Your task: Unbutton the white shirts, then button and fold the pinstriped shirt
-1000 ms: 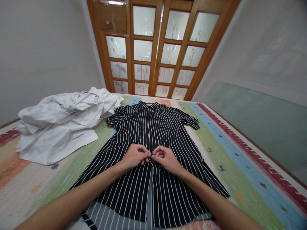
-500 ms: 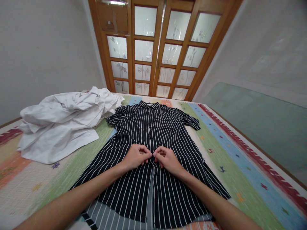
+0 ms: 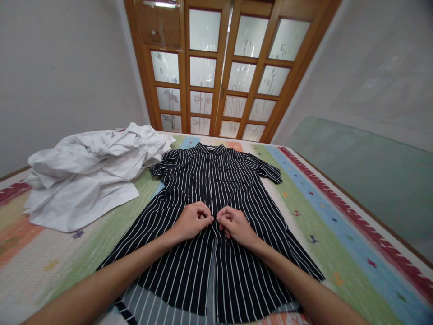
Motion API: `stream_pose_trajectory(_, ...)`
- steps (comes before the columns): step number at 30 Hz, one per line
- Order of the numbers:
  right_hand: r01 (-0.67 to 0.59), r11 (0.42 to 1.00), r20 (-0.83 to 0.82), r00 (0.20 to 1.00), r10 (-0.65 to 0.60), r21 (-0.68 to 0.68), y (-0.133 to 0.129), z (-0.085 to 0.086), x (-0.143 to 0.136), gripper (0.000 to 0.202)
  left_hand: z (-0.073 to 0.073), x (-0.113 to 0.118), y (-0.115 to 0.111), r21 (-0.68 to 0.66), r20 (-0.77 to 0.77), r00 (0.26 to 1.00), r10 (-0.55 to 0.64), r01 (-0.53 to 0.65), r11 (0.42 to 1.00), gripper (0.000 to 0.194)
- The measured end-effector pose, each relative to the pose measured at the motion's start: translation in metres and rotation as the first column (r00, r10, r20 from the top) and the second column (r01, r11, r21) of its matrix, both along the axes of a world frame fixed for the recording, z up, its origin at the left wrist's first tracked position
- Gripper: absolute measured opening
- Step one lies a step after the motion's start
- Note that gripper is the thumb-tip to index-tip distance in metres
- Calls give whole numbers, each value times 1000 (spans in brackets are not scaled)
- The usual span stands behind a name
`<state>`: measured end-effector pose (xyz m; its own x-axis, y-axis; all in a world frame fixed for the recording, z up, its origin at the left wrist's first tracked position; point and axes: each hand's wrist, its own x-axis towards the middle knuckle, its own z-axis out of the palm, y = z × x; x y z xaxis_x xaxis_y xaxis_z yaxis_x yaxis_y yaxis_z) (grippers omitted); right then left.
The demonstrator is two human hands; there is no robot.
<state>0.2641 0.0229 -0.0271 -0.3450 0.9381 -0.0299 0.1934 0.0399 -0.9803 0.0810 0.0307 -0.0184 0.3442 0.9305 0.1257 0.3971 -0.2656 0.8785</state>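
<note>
A black shirt with white stripes (image 3: 233, 185) lies flat, front side up, its collar at the far end and its hem towards me. Above the point where the front parts, my left hand (image 3: 194, 220) pinches the left front edge. Close beside it, my right hand (image 3: 236, 225) pinches the right edge, the fingertips of both hands almost touching. Any button between the fingers is hidden. Below the hands the two front edges stand apart, and the shirt's grey inner side shows in the gap and under the hem.
A crumpled white garment (image 3: 91, 176) lies to the left of the shirt. Underneath is a colourful striped cover (image 3: 311, 203) with small figures. A pale green headboard-like panel (image 3: 365, 167) runs along the right wall. Wooden doors with glass panes (image 3: 221, 67) stand at the far end.
Almost nothing differs. Both hands keep their pinch at the same place on the shirt, with only a very slight shift of the fingers.
</note>
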Motion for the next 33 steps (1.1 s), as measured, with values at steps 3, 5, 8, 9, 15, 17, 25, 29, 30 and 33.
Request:
stream_pose_trajectory(3,-15,1000,4,1000,15,-23,1,1,0,16,2,-1,0,39,-80,997,9,-6,999,17)
stream_pose_trajectory(5,15,1000,9,1000,-15,-6,0,1,0,18,7,-2,-1,48,-146,989,35,-29,998,17)
stream_pose_trajectory(8,76,997,11,997,-76,28,-1,6,2,19,18,-5,-5,76,-248,968,45,-26,997,14)
stream_pose_trajectory(9,85,995,23,996,-86,45,-2,9,4,18,21,-7,-7,94,-280,960,32,-6,996,12)
stream_pose_trajectory(15,-57,957,346,937,-47,285,-23,33,3,25,30,-16,-28,99,-472,870,-143,214,972,11)
stream_pose_trajectory(17,-162,945,485,875,5,283,-33,35,-1,27,28,-17,-36,69,-505,841,-192,261,963,11)
stream_pose_trajectory(25,-231,941,622,782,29,247,-43,21,-5,17,20,-11,-47,82,-545,813,-208,298,951,11)
stream_pose_trajectory(29,-164,976,472,878,80,141,-37,25,0,15,27,-9,-45,52,-498,835,-234,298,953,12)
stream_pose_trajectory(30,-151,985,411,906,104,83,-36,25,2,16,29,-9,-44,38,-465,851,-243,294,955,13)
stream_pose_trajectory(33,-119,989,218,967,135,-82,-34,24,5,17,34,-10,-42,-41,-344,900,-267,270,962,15)
